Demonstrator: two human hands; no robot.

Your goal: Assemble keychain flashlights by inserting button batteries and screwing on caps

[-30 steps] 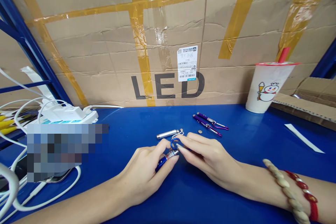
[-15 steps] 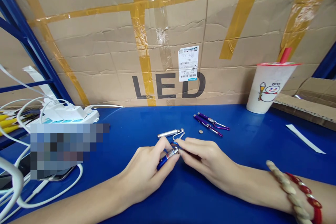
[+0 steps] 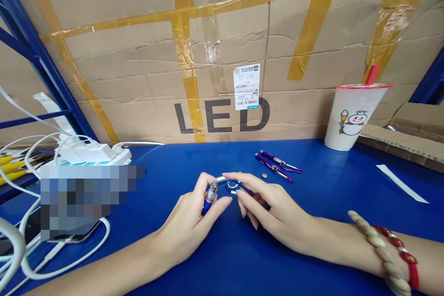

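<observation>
My left hand (image 3: 192, 222) is closed around a small blue keychain flashlight (image 3: 208, 195), tilting its silver threaded end up. Just to its right, my right hand (image 3: 268, 203) pinches a blue clip-ring end piece (image 3: 231, 186) between thumb and forefinger, slightly apart from the flashlight body. Both hands rest on the blue tabletop (image 3: 243, 259). A silver flashlight (image 3: 221, 178) lies right behind my fingers, mostly hidden. My right wrist wears beaded bracelets (image 3: 388, 259).
Two purple flashlights (image 3: 277, 165) and a button cell (image 3: 264, 175) lie behind my right hand. A white drink cup (image 3: 351, 118) stands at the back right, a taped cardboard box (image 3: 222, 55) behind. A power strip (image 3: 95, 154), white cables and a phone (image 3: 72, 238) lie at left; a paper strip (image 3: 402, 184) at right.
The clip-ring end piece has come off the blue flashlight. My left hand has tilted the body upward and my right hand has drawn the end piece a little to the right.
</observation>
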